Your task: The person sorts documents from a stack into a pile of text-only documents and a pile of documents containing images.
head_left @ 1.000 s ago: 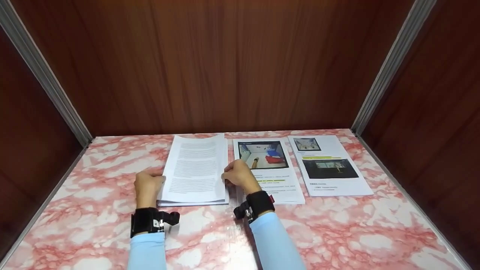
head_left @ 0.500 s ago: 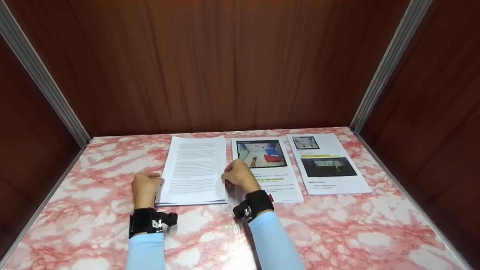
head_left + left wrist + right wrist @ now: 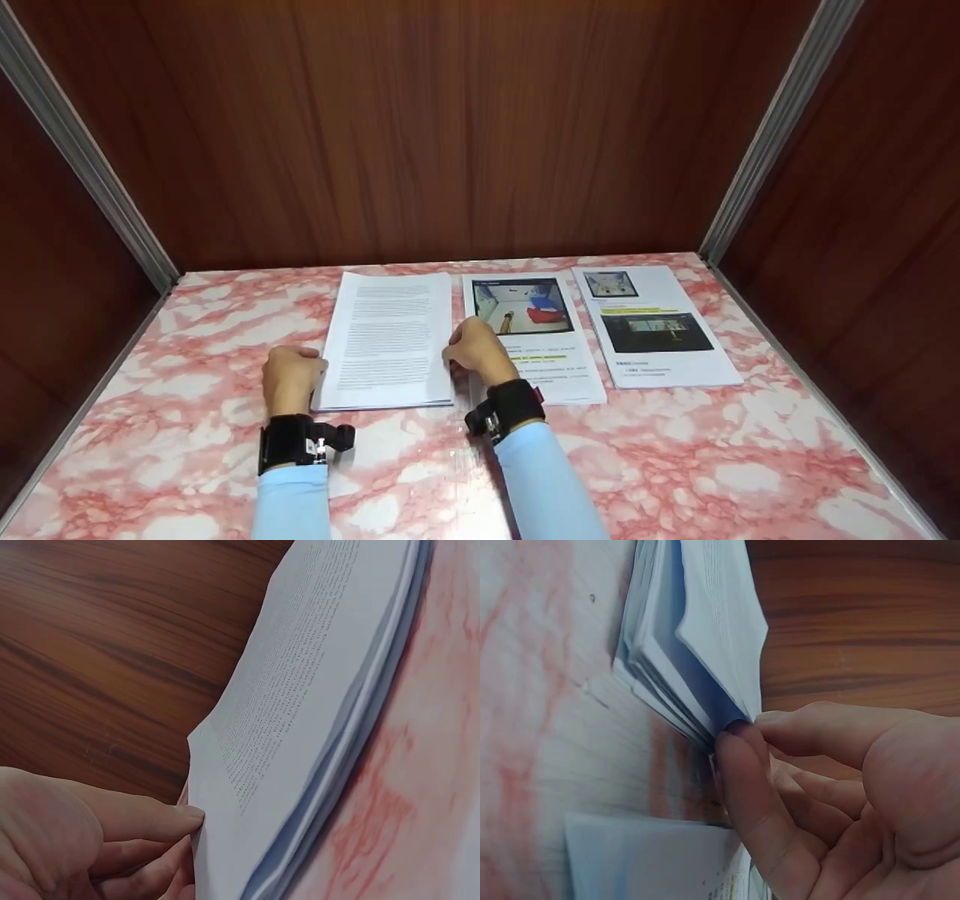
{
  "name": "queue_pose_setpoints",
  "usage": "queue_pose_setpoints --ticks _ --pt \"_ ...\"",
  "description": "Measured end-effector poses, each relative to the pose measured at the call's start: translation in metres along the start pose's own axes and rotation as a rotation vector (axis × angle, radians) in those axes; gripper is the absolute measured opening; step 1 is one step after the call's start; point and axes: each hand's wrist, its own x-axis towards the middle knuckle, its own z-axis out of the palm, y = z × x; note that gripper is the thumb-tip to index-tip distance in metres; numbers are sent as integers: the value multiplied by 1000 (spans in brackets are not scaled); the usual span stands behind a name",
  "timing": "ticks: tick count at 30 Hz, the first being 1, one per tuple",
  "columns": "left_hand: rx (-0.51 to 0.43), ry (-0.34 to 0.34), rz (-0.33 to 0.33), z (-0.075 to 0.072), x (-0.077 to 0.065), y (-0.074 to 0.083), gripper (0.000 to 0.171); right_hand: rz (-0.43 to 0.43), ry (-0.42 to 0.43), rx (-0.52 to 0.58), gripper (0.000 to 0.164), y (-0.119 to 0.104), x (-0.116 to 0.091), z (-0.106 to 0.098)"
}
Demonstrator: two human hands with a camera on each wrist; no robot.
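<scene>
A stack of printed paper (image 3: 386, 337) lies on the table at left of centre, its top page covered in lines of text. My left hand (image 3: 292, 375) grips its left edge; in the left wrist view the thumb (image 3: 184, 819) presses the page's rim with the fingers curled below. On the opposite side my right hand (image 3: 480, 351) pinches the right edge. Seen from the right wrist, thumb and forefinger (image 3: 746, 772) meet at the raised corner of the upper sheets (image 3: 724, 622), and gaps show between the layers beneath.
Right of the stack lies a second paper stack (image 3: 555, 375) with a colour picture, partly behind my right hand. Farther right is a third stack (image 3: 675, 367) with two pictures. Brown wood-grain panels (image 3: 465, 135) and grey metal posts (image 3: 780, 127) enclose the red-and-white marbled table (image 3: 675, 465).
The top sheets were bowed and stuck out beyond the pages below; they now lie flatter and line up with the stack. Both hands have stayed at its edges.
</scene>
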Motion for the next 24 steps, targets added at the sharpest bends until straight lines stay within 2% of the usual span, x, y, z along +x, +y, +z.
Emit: queue_pose_setpoints --ticks 8,15,24 --pt "23 1 21 1 -1 1 29 -22 45 -120 6 -2 -3 -3" --pt "46 -24 -2 1 0 1 29 -32 61 -154 9 -2 -4 -4" --pt "47 -22 30 0 -1 0 29 -23 58 -176 4 -5 -7 -15"
